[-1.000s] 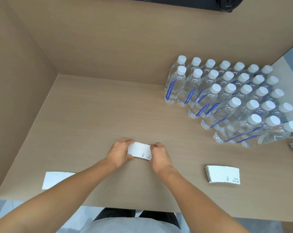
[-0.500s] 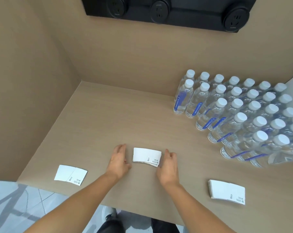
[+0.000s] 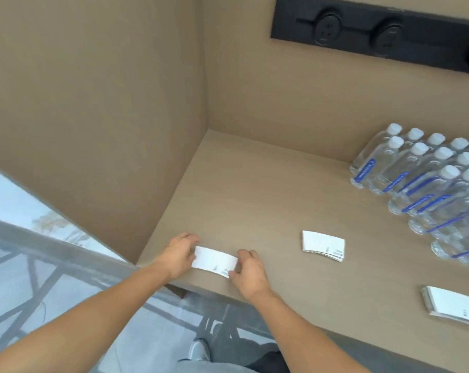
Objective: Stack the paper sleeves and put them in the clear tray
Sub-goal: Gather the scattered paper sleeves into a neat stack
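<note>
Both hands' grip, left hand [image 3: 178, 255] and right hand [image 3: 248, 273], now pinches the flat white paper sleeve [image 3: 214, 261] (previously untouched), leaving the squared white sleeve stack [image 3: 323, 244] right of it.

Left hand [image 3: 177, 256] and right hand [image 3: 249, 273] reach forward, fingers curled, thumbs inward.

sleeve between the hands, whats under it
The sleeve lies on the wooden counter, near its front left corner. The left hand and right hand pinch its ends. Whether more sleeves lie beneath it cannot be seen.
</note>
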{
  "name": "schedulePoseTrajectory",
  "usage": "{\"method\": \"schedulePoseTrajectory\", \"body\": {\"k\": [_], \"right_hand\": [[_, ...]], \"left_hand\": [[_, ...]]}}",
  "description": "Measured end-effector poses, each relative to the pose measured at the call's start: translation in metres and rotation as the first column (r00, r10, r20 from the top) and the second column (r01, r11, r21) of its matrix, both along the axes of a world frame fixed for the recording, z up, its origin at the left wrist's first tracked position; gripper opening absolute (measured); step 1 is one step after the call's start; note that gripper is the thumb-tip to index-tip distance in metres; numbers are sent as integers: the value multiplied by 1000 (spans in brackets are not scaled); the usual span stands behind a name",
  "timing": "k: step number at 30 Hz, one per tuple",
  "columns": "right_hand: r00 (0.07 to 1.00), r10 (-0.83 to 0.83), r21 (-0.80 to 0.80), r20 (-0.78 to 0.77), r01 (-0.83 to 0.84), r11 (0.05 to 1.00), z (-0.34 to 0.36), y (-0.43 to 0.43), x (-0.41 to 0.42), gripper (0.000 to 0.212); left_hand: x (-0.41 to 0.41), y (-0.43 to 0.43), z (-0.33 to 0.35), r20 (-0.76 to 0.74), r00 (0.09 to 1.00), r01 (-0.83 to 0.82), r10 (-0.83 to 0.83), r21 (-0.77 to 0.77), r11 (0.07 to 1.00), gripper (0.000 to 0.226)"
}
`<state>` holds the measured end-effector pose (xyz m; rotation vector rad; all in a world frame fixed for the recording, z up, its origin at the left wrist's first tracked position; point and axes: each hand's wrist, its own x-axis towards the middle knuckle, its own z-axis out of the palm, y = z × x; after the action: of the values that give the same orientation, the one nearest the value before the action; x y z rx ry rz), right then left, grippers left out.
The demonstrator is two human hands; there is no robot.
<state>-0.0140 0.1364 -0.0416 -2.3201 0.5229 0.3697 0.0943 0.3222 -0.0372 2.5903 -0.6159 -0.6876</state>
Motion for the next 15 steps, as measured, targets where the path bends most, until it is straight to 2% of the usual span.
{"method": "schedulePoseTrajectory", "body": {"k": [3, 8, 12, 15], "right_hand": [[1000, 0, -3, -5, 0, 1000, 0, 26, 12, 52], [1000, -20, -106, -21, 18, 994, -3, 32, 17, 55], [998, 11, -194, -69, -25, 981, -9, 33, 13, 53], [996, 49, -228, -81, -66, 971, -10, 34, 12, 39]], "left_hand": [[7, 20, -1, -41, 998, 56, -55, 23, 998, 48], [10, 21, -7, -66, 991, 116, -116, 6, 993, 50], [12, 20, -18, -54, 977, 206, -205, 12, 978, 68], [17, 13, -15, -17, 958, 288, -288, 42, 957, 53]]}}
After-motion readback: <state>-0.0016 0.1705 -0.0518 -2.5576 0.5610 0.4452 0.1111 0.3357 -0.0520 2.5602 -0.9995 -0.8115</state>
